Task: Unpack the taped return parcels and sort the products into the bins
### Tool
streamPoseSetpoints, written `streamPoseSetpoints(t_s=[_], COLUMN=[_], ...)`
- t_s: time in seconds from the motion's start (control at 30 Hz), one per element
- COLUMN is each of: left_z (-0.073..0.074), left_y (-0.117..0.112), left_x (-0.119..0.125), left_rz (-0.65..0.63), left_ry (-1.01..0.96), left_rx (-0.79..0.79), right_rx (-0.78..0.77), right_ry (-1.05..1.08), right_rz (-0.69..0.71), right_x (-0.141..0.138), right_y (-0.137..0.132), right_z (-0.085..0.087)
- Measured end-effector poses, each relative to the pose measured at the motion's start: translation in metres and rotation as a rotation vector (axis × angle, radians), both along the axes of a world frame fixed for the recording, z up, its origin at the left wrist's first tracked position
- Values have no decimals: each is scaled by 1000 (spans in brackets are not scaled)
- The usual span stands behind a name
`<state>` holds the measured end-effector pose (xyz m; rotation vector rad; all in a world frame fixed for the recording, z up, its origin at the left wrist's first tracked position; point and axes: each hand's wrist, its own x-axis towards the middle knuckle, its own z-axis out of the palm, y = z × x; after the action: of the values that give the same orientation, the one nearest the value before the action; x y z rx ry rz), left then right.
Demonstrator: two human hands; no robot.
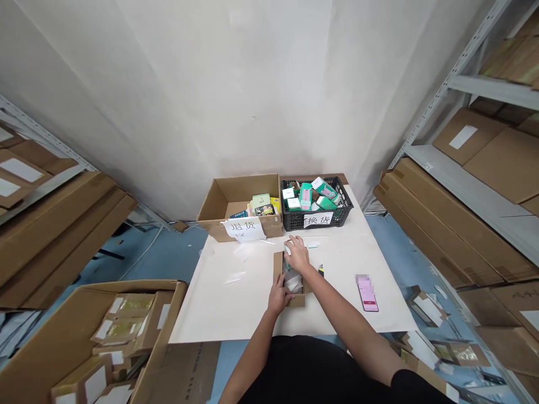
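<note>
A small open cardboard box [278,266] lies on the white table [236,303] in front of me. My left hand [278,296] grips the box's near left edge, fingers closed on the flap. My right hand [298,253] rests on the box's far end, fingers curled over a small green and white item that I cannot make out. White wrapping shows inside the box between my hands.
At the table's back stand an open cardboard box [223,196] and a black crate [337,216] of green boxes, both labelled. A pink phone [368,294] lies at the right. A large carton [63,336] of parcels sits lower left; shelves of boxes flank both sides.
</note>
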<state>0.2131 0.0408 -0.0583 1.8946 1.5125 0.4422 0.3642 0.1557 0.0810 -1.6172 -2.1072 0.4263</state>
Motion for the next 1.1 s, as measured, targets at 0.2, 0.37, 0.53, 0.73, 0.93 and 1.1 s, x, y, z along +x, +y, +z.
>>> streamPoseSetpoints(t_s=[0.2, 0.37, 0.53, 0.73, 0.93, 1.1], left_z=[12, 22, 28, 36, 44, 63], left_y=[7, 1, -5, -3, 0, 29], left_x=[-17, -67, -124, -147, -123, -67], left_rz=[13, 110, 188, 204, 239, 128], left_ry=[52, 84, 151, 224, 267, 182], left_rx=[-13, -30, -34, -68, 78, 171], right_rx=[150, 125, 16, -297, -391, -457], right_ry=[114, 123, 155, 184, 61, 81], right_rz=[-36, -118, -170, -108, -276, 72], right_x=[27, 67, 68, 47, 54, 70], right_y=[3, 5, 0, -31, -51, -32], right_z=[35, 35, -20, -96, -116, -105])
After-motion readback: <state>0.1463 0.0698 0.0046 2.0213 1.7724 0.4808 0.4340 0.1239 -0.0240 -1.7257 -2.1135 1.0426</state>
